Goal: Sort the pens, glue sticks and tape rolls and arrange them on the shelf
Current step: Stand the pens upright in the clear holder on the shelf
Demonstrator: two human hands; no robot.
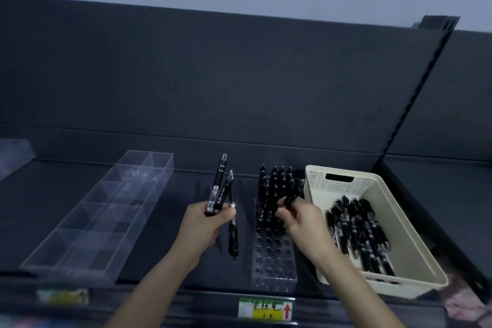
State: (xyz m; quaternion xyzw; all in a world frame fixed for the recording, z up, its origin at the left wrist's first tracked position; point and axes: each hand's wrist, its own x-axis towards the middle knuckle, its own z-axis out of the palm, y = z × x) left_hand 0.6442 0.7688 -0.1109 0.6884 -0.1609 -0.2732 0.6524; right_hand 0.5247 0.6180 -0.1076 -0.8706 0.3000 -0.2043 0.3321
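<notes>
Just left of the clear holed rack (274, 255), the left hand (202, 224) grips slim black pens (221, 186); the right hand (300, 218) pinches a glossy pen (289, 200) above it.

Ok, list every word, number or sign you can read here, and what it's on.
Nothing reads clearly.
The middle price tag: red up arrow; handwriting too blurred to read.
The left price tag: blurred, unreadable.
White print on the pens in the left hand: too small to read.
</notes>
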